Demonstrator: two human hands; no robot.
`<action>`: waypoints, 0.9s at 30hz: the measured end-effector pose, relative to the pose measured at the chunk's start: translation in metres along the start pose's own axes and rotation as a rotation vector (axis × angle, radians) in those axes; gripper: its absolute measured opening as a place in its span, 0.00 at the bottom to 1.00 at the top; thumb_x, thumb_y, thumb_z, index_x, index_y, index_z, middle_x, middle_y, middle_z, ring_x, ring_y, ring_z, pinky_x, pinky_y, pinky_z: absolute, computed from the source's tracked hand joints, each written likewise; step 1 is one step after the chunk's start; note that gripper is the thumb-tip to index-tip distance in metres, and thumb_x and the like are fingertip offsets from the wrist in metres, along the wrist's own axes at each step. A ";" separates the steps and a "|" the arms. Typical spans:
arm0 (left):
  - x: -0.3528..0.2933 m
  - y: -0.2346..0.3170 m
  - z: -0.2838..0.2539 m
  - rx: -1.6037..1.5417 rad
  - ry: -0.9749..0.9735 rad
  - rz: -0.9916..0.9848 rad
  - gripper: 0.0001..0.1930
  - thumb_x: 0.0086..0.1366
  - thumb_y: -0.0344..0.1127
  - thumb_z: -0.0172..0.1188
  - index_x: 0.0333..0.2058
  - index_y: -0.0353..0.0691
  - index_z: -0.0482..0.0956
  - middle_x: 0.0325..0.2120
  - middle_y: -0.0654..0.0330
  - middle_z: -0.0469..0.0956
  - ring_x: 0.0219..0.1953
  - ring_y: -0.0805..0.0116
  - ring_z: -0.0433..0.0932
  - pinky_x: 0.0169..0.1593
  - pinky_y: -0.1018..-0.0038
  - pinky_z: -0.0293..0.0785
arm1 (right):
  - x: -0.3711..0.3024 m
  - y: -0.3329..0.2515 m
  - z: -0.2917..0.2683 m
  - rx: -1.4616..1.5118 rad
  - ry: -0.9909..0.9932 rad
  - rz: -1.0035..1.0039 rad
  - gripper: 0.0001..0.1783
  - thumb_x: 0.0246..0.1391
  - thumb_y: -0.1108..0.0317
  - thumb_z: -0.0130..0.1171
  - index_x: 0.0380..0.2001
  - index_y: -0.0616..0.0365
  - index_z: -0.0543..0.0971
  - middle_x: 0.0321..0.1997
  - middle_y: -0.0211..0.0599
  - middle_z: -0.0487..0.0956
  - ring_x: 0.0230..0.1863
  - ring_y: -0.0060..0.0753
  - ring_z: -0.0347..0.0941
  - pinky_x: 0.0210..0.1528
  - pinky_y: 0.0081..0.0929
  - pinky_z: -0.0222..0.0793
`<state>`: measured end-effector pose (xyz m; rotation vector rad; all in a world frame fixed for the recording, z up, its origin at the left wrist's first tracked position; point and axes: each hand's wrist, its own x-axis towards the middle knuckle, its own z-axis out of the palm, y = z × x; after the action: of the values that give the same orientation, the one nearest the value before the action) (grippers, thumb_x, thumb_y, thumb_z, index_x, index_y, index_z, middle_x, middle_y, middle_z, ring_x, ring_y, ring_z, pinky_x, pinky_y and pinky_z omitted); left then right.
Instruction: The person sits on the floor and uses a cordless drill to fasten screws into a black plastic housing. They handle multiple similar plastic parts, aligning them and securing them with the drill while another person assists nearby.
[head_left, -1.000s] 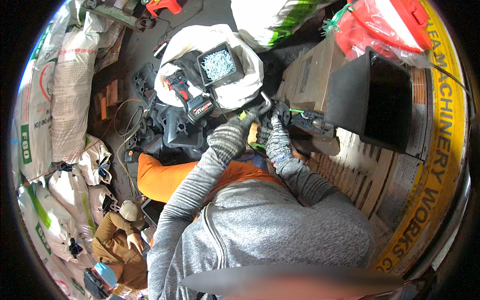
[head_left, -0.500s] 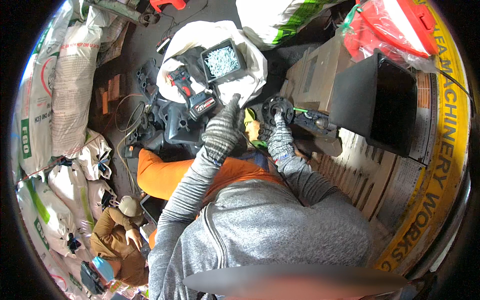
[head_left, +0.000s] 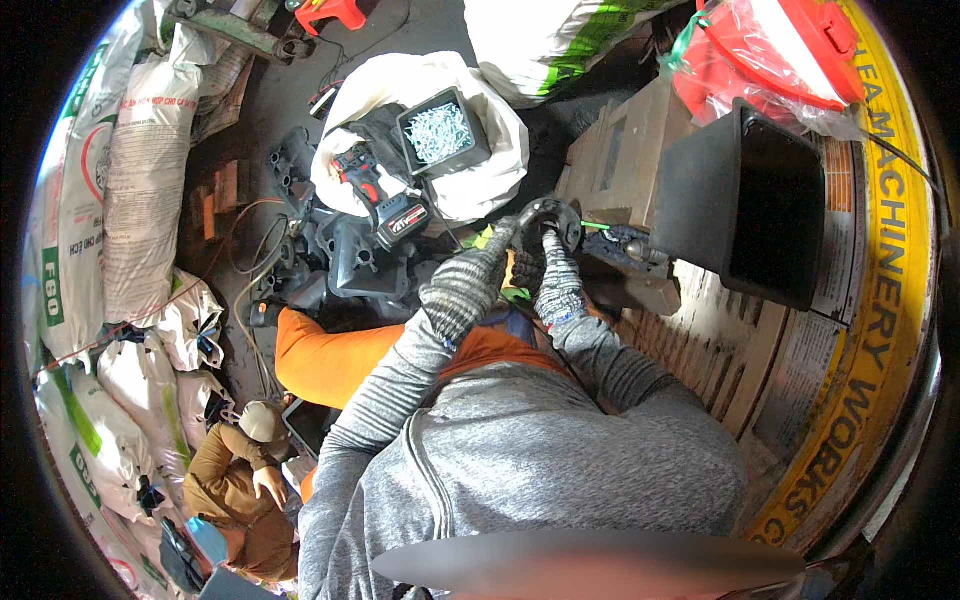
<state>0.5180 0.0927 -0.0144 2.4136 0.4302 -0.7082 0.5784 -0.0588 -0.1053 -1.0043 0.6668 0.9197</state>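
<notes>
In a striped grey knit glove, my left hand [head_left: 462, 290] reaches forward with its fingers together at the left rim of a round black plastic part [head_left: 568, 226]. Whether a small piece is pinched there is too small to tell. My right hand [head_left: 558, 285], gloved alike, holds that part from its near side, fingertips at its middle. Beyond my hands, a black box of silvery screws [head_left: 438, 132] rests on a white sack [head_left: 497, 178]. A black and red cordless drill [head_left: 385, 200] lies at the sack's near left. Something yellow and green shows partly between my hands.
Black plastic parts [head_left: 365, 258] are heaped left of my hands. To the right stand a cardboard box [head_left: 625, 150] and a black bin [head_left: 700, 190] over a slatted pallet [head_left: 700, 335]. White sacks [head_left: 150, 190] line the left side, where another person [head_left: 235, 490] sits.
My left hand has moved right and slightly nearer, from beside the sack to the round part. The part has shifted slightly and tilted in my right hand.
</notes>
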 end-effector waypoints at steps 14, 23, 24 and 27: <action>-0.013 0.013 -0.023 -0.062 0.191 0.085 0.38 0.64 0.37 0.57 0.70 0.58 0.51 0.35 0.43 0.80 0.35 0.46 0.81 0.39 0.54 0.76 | -0.007 -0.001 0.011 0.011 0.116 -0.053 0.26 0.59 0.47 0.60 0.53 0.52 0.78 0.48 0.39 0.82 0.43 0.36 0.80 0.46 0.39 0.79; -0.022 0.023 -0.039 0.052 0.213 0.190 0.44 0.59 0.35 0.61 0.71 0.58 0.47 0.33 0.45 0.80 0.34 0.47 0.82 0.35 0.54 0.78 | -0.016 -0.001 0.024 0.083 0.109 -0.094 0.24 0.59 0.48 0.61 0.47 0.57 0.81 0.39 0.37 0.84 0.33 0.31 0.81 0.34 0.30 0.81; -0.015 0.020 -0.036 0.059 0.137 0.151 0.44 0.59 0.35 0.61 0.71 0.58 0.48 0.33 0.45 0.81 0.33 0.47 0.82 0.35 0.54 0.78 | -0.011 -0.004 0.021 -0.052 0.187 -0.082 0.24 0.60 0.45 0.58 0.41 0.58 0.81 0.31 0.37 0.84 0.24 0.32 0.79 0.26 0.30 0.78; 0.000 -0.009 -0.010 0.046 0.122 0.078 0.44 0.58 0.34 0.61 0.71 0.56 0.49 0.33 0.45 0.81 0.34 0.47 0.82 0.36 0.56 0.78 | -0.025 -0.014 0.031 -0.281 0.173 -0.196 0.26 0.60 0.43 0.58 0.38 0.59 0.82 0.24 0.39 0.84 0.18 0.32 0.79 0.19 0.29 0.77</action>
<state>0.5179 0.1053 -0.0112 2.5113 0.3693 -0.5448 0.5805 -0.0424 -0.0665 -1.3864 0.5795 0.7720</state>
